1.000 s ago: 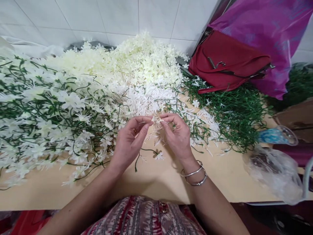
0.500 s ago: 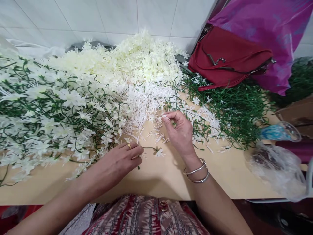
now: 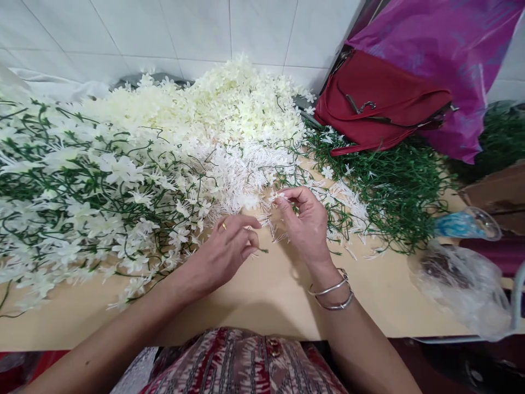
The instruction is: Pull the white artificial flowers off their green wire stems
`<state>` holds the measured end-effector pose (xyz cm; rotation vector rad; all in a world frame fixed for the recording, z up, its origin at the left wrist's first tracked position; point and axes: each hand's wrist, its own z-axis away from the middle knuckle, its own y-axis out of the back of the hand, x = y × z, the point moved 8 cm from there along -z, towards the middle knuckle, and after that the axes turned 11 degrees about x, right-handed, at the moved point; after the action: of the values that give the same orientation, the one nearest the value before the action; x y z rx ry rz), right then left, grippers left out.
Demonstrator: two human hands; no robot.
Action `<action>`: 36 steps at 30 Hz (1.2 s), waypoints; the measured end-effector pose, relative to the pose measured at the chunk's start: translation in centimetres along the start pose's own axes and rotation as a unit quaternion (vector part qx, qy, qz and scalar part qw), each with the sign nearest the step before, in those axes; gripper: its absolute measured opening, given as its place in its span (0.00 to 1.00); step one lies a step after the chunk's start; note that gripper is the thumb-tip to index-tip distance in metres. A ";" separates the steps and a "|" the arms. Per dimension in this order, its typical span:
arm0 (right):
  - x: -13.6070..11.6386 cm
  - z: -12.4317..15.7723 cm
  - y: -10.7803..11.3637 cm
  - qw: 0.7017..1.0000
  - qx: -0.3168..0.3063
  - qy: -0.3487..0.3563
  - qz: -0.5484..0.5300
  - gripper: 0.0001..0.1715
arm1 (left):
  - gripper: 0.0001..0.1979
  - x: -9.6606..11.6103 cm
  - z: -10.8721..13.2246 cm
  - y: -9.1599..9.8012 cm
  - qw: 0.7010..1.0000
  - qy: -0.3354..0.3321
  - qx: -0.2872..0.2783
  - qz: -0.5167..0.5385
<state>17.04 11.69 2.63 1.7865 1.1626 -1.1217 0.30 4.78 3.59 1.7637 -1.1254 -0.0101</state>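
My right hand (image 3: 307, 221) pinches a small white artificial flower (image 3: 278, 196) between thumb and forefinger, just above the table. To its left, my left hand (image 3: 229, 246) has its fingers curled, the forefinger reaching toward the right hand. A thin green stem (image 3: 263, 250) sticks out from under the left fingers; the rest of it is hidden by the hand. Beyond both hands lies a heap of white plastic stamens (image 3: 241, 175). Flowers joined to green stems (image 3: 123, 169) pile up to the left of my left hand.
Loose cream petals (image 3: 246, 98) are heaped along the tiled wall. On the right are green stems (image 3: 402, 191), a red handbag (image 3: 381, 104), a purple bag (image 3: 435, 38), a blue-patterned cup (image 3: 463, 224) and a clear plastic bag (image 3: 467, 290). The table's front edge runs before me.
My left hand has moved up and right, closer to the right hand, carrying the green stem off the table. The right hand keeps its pinch on the white flower almost in place.
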 end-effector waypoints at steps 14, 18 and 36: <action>1.3 1.0 -2.4 0.953 -0.165 -0.180 -0.182 0.16 | 0.08 -5.3 -0.3 -0.1 0.853 0.323 0.254 0.322; 0.9 1.3 -2.8 0.949 -0.205 -0.179 -0.158 0.20 | 0.06 -4.2 -0.8 0.8 0.903 0.256 0.241 0.247; 1.9 2.1 -3.4 0.929 -0.275 -0.224 -0.109 0.17 | 0.08 -4.9 -0.4 -0.9 0.896 0.275 0.181 0.298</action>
<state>13.63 11.56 -0.22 0.9324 1.2477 -1.1092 -1.66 8.45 0.84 1.5039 -1.2321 1.0665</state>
